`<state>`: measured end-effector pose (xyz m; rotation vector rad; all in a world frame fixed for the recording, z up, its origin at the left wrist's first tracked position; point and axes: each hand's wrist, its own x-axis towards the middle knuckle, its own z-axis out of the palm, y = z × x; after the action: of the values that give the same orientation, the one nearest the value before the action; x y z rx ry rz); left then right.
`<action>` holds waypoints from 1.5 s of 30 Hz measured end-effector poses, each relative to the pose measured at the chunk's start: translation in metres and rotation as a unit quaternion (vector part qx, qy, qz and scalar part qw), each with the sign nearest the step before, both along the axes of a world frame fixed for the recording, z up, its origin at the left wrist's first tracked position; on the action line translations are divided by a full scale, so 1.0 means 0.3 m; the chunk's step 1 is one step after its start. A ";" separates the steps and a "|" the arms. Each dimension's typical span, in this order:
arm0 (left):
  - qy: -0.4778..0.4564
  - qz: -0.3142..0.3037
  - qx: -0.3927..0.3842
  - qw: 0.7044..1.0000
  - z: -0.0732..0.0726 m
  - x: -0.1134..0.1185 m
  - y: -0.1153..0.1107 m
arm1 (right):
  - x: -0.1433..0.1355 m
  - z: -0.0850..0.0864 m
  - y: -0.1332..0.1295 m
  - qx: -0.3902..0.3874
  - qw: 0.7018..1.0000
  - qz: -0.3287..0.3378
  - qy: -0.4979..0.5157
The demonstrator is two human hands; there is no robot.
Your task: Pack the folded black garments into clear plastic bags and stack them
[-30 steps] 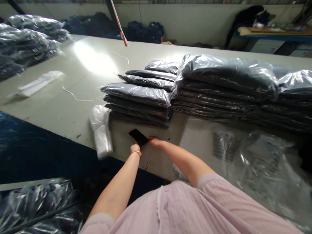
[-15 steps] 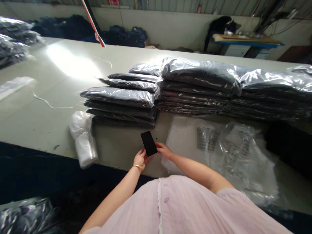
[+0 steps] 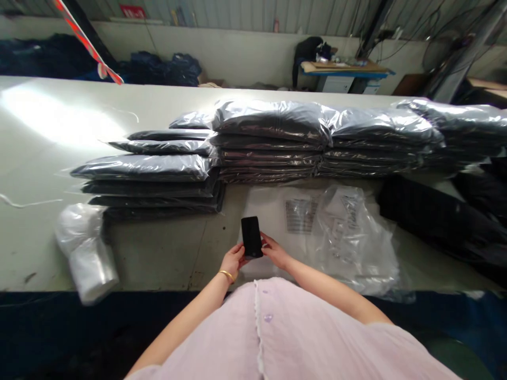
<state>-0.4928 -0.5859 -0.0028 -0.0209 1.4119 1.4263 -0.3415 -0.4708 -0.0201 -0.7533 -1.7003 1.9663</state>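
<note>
A black phone (image 3: 252, 237) is upright between my two hands, above the front part of the pale table (image 3: 158, 253). My left hand (image 3: 233, 260) grips its lower left edge; a gold bangle circles that wrist. On the phone's lower right edge, my right hand (image 3: 275, 252) has its fingers closed. Clear plastic bags (image 3: 352, 243) lie flat beneath and to the right of the hands. Behind them stand stacks of dark folded items in clear plastic, one stack (image 3: 146, 169) to the left and another (image 3: 273, 126) in the middle.
A rolled bundle of clear plastic (image 3: 89, 253) lies at the front left. Dark fabric (image 3: 435, 216) is heaped at the right. A red and white strip (image 3: 89, 45) hangs at the upper left. Beyond the table, a person (image 3: 307, 53) bends near a blue-edged workbench (image 3: 344, 68).
The view has swung to the right, so the stacks appear further left. Both hands still hold the phone, which now looks more upright and sits in front of the plastic bags.
</note>
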 end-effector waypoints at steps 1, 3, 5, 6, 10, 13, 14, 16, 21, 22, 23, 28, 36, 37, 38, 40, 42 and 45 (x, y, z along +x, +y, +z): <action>0.001 -0.007 -0.001 1.000 -0.001 0.019 0.009 | 0.022 0.001 0.007 0.006 1.000 -0.005 -0.003; 0.002 -0.018 0.001 1.000 -0.002 0.055 0.025 | 0.060 0.005 0.023 0.017 1.000 -0.009 -0.012; 0.003 -0.028 0.007 1.000 0.001 0.085 0.043 | 0.094 0.012 0.043 0.024 1.000 -0.007 -0.016; 0.003 -0.033 0.010 0.999 0.005 0.098 0.052 | 0.109 0.017 0.054 0.024 1.000 -0.006 -0.015; -0.002 -0.042 0.015 0.999 0.028 0.134 0.100 | 0.163 0.041 0.090 0.004 1.000 -0.016 0.001; -0.012 -0.046 0.028 0.998 0.050 0.150 0.139 | 0.186 0.055 0.099 -0.040 0.998 -0.041 0.021; -0.015 -0.049 0.035 0.998 0.057 0.156 0.152 | 0.190 0.057 0.098 -0.057 0.997 -0.046 0.025; -0.021 -0.054 0.050 0.997 0.070 0.168 0.173 | 0.191 0.060 0.095 -0.084 0.995 -0.047 0.034; -0.039 -0.072 0.084 0.993 0.094 0.195 0.209 | 0.186 0.053 0.093 -0.086 0.994 -0.039 0.057; -0.040 -0.074 0.086 0.993 0.097 0.199 0.215 | 0.187 0.051 0.096 -0.080 0.994 -0.039 0.057; -0.040 -0.075 0.085 0.993 0.100 0.203 0.220 | 0.189 0.049 0.100 -0.075 0.995 -0.039 0.057; -0.033 -0.078 0.081 0.993 0.109 0.213 0.241 | 0.197 0.044 0.117 -0.053 0.996 -0.039 0.065; -0.036 -0.082 0.086 0.992 0.133 0.218 0.247 | 0.202 0.040 0.123 -0.043 0.995 -0.033 0.085; -0.036 -0.081 0.086 0.992 0.134 0.218 0.247 | 0.202 0.041 0.122 -0.039 0.995 -0.034 0.083; -0.037 -0.079 0.085 0.992 0.134 0.218 0.246 | 0.203 0.042 0.121 -0.032 0.996 -0.035 0.079; -0.037 -0.076 0.084 0.993 0.133 0.218 0.244 | 0.203 0.044 0.117 -0.014 0.997 -0.042 0.061; -0.034 -0.074 0.084 0.993 0.131 0.219 0.241 | 0.203 0.045 0.114 0.007 0.998 -0.049 0.040; -0.030 -0.079 0.088 0.993 0.129 0.223 0.235 | 0.205 0.045 0.110 0.029 0.998 -0.049 0.026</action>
<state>-0.4260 -0.5154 0.0360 0.1563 1.2076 1.4022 -0.2798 -0.4379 -0.0065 -0.7438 -1.6514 1.8475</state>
